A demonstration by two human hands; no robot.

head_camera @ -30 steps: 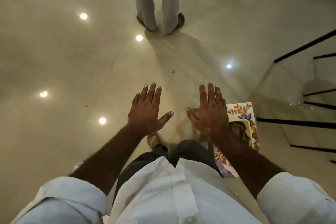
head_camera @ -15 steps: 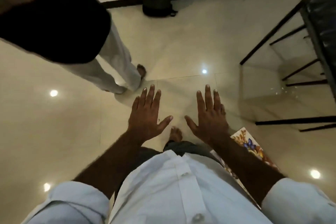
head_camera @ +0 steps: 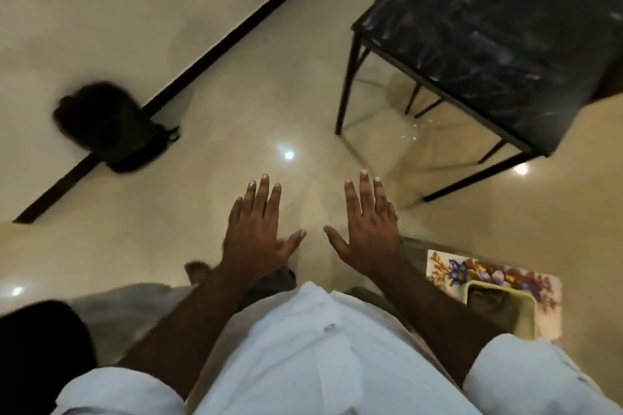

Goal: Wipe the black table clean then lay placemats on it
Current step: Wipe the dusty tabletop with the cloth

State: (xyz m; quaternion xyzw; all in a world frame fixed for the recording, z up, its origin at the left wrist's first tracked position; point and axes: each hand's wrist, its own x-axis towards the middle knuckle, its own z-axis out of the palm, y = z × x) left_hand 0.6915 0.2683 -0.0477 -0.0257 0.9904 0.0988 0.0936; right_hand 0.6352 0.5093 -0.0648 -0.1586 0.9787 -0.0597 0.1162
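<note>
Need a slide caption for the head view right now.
Both hands, left and right, held open and empty above the floor; smeared black table ahead right, floral placemat below.

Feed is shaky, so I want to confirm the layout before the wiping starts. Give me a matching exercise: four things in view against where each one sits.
Things:
1. black table
2. black bag
3. floral placemat
4. left hand

Places:
A. low at the right, on the floor by the right forearm
B. upper right, its top streaked with white smears
C. centre, fingers spread, holding nothing
D. left, on the floor against the dark skirting strip

Pairs: 1-B, 2-D, 3-A, 4-C
</note>
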